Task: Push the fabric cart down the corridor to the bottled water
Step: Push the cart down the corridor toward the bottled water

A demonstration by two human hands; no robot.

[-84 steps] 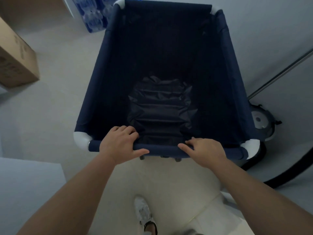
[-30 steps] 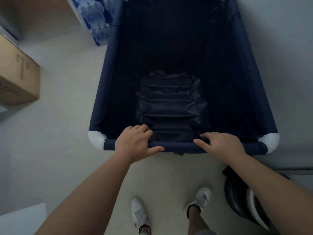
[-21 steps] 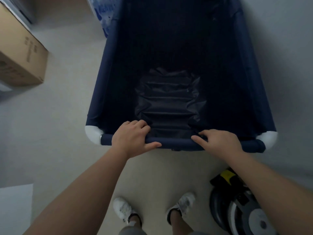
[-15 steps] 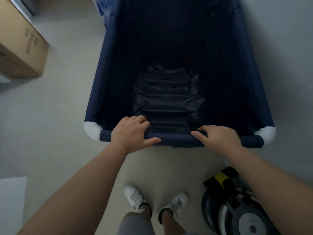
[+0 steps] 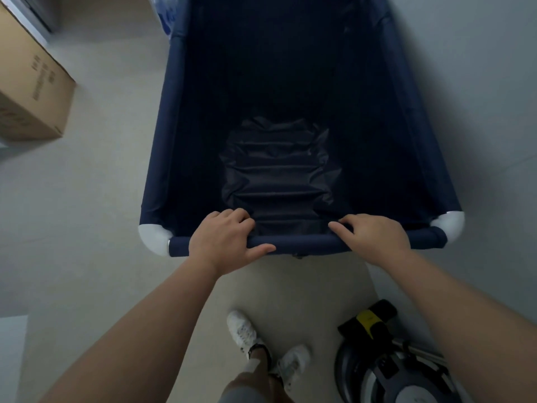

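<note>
Fingers of the left hand [image 5: 225, 242] curl over the padded near rail of the deep navy fabric cart [image 5: 296, 117], thumb beneath it; the right hand [image 5: 374, 238] clasps the same rail. Beyond, blue-wrapped bottled water packs [image 5: 167, 16] touch the cart's far left corner; a brown cardboard box [image 5: 32, 85] sits left.

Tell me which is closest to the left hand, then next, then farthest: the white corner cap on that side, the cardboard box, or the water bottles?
From the left hand, in the head view:
1. White corner cap, just to its left on the cart rail.
2. Cardboard box, on the floor, ahead and left.
3. Water bottles, up by the cart's far left corner.
</note>
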